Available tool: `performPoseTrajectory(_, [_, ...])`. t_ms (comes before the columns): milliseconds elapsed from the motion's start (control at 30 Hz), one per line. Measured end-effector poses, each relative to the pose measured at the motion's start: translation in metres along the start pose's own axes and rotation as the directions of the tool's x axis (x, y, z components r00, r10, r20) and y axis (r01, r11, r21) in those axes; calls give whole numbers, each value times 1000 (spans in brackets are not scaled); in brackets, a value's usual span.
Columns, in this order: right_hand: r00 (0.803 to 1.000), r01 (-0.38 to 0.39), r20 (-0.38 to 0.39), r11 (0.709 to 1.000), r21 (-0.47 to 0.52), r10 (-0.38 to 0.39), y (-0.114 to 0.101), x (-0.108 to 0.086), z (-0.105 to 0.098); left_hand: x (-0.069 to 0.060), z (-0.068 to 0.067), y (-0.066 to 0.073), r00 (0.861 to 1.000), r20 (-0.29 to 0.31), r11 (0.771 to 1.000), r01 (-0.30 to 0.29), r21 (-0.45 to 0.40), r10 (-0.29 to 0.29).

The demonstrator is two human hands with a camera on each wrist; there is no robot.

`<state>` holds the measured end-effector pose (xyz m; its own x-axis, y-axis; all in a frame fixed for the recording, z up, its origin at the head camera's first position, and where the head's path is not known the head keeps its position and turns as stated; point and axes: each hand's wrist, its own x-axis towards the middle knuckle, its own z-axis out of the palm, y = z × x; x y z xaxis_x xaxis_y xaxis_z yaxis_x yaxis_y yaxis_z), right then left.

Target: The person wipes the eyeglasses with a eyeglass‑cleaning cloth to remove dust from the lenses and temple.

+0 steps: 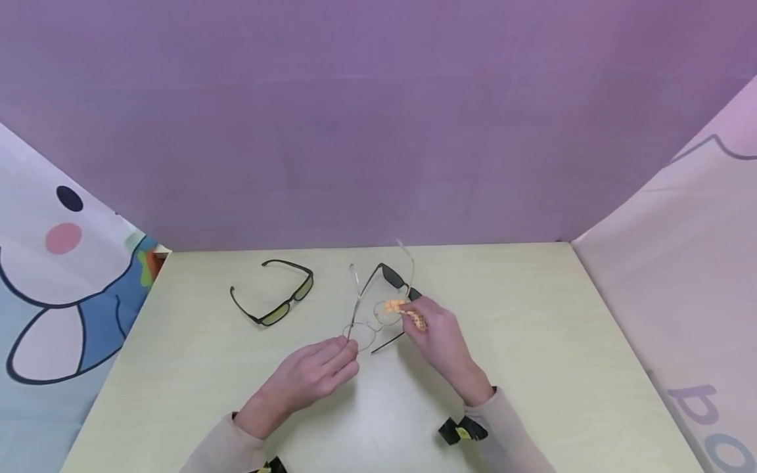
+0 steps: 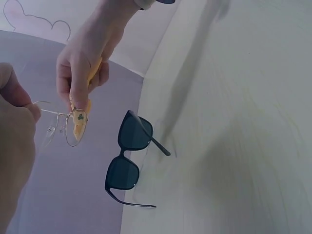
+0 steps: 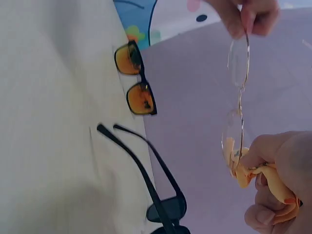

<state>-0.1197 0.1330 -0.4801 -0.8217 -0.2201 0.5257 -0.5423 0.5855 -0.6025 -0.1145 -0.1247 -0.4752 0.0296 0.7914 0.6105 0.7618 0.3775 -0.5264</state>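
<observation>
The left grip [image 1: 316, 370] pinches clear, round, gold-wire glasses [image 3: 240, 92] above the pale table [image 1: 532, 315]; the right grip [image 1: 436, 336] pinches a patterned orange cloth [image 1: 394, 306] at one lens. Wiping seems under way; whether either lens is finished cannot be told.

Black-framed glasses [image 1: 276, 315] lie left of dark sunglasses [image 1: 392, 276].
</observation>
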Motion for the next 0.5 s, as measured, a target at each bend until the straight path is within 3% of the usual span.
performPoseTrajectory(200, [989, 25, 140, 996, 81, -36, 0, 0, -3, -3, 0, 2, 1000, -5, 1000, 6, 0, -6])
performPoseTrajectory(367, [995, -13, 99, 1000, -7, 14, 5, -1, -4, -5, 1, 2, 1000, -24, 1000, 3, -15, -4])
performPoseTrajectory(500, [988, 12, 153, 999, 34, -17, 3, -4, -4, -6, 1, 2, 1000, -27, 1000, 10, -25, -11])
